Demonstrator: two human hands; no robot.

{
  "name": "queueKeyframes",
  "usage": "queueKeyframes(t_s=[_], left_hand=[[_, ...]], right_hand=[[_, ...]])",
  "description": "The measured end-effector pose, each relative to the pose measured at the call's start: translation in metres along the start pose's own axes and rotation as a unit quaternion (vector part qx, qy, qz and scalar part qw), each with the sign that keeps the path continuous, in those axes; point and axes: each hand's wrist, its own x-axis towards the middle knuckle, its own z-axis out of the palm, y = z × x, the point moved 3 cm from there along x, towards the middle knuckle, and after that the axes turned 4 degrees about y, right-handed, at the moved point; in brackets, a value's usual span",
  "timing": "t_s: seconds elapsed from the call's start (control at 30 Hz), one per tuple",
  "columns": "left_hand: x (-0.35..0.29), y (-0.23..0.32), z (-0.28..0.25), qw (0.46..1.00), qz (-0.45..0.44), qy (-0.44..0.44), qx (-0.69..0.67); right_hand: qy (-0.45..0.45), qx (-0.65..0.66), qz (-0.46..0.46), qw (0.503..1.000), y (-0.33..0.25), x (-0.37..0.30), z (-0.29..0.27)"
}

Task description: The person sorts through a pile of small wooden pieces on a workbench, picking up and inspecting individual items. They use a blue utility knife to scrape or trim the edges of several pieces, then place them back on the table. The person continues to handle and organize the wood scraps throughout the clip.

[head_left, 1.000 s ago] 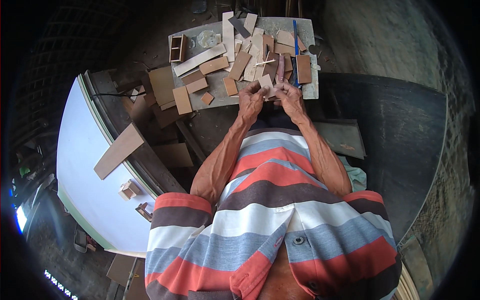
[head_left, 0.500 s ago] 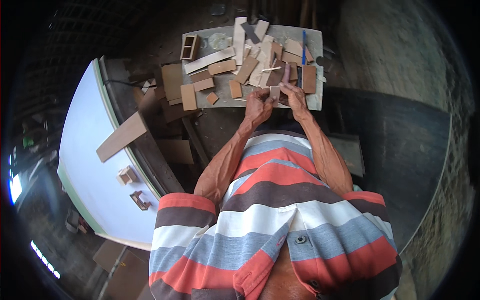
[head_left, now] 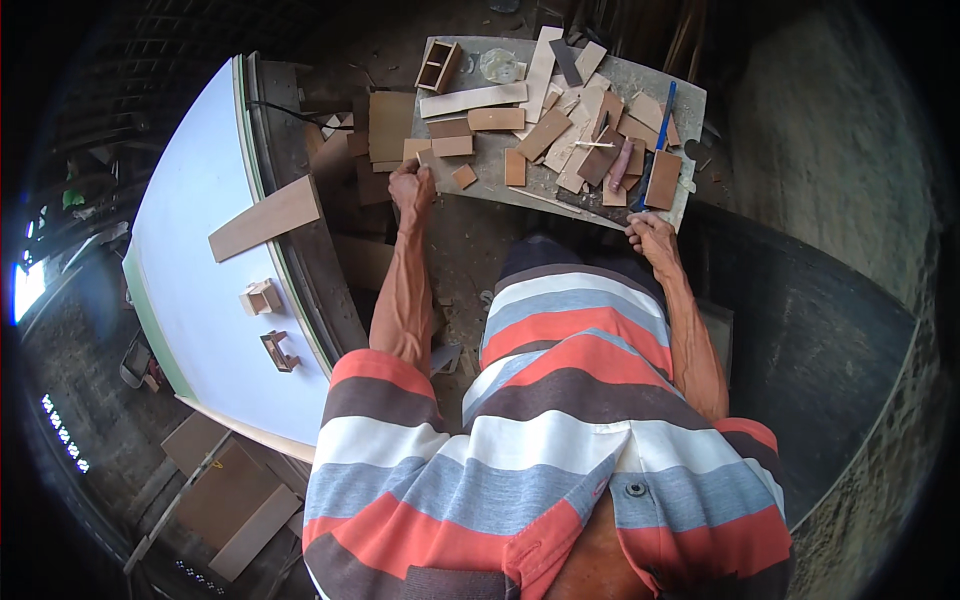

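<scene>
My left hand is at the front left corner of the worktable, fingers closed on a small flat wooden piece that is partly hidden by them. Just beyond lie more thin wooden pieces. My right hand is at the front right edge, its fingers curled together; whatever they hold is too small to make out. Near it are a brown wooden block and a reddish-brown rounded handle lying among the cut pieces.
An open wooden box frame, a clear plastic bag and a blue stick lie on the worktable. At left, a white board carries a wooden plank and two small wooden assemblies. A dark panel stands at right.
My hands have moved apart from over the table's front middle, where they held a small wooden piece together. The left went to the left corner, the right toward the right edge.
</scene>
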Motion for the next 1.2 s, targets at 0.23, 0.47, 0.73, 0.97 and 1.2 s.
queueKeyframes(t_s=[0.23, 0.47, 0.73, 0.97, 1.2], left_hand=[[0.008, 0.026, 0.004, 0.992, 0.025, 0.017, 0.122], [0.015, 0.02, 0.015, 0.99, 0.04, 0.033, 0.129], [0.019, 0.02, 0.015, 0.985, 0.067, 0.016, 0.157], [0.014, 0.027, 0.012, 0.982, 0.033, -0.007, 0.184], [-0.003, 0.004, 0.02, 0.995, -0.02, -0.076, -0.067]], right_hand=[[0.006, 0.001, 0.02, 1.0, 0.017, -0.007, 0.006], [0.012, -0.013, 0.031, 0.999, 0.011, -0.007, 0.01], [0.013, -0.01, 0.041, 0.999, 0.017, -0.004, 0.011], [0.012, -0.019, 0.044, 0.999, 0.017, -0.005, 0.011], [-0.011, -0.107, -0.013, 0.994, -0.002, -0.006, 0.017]])
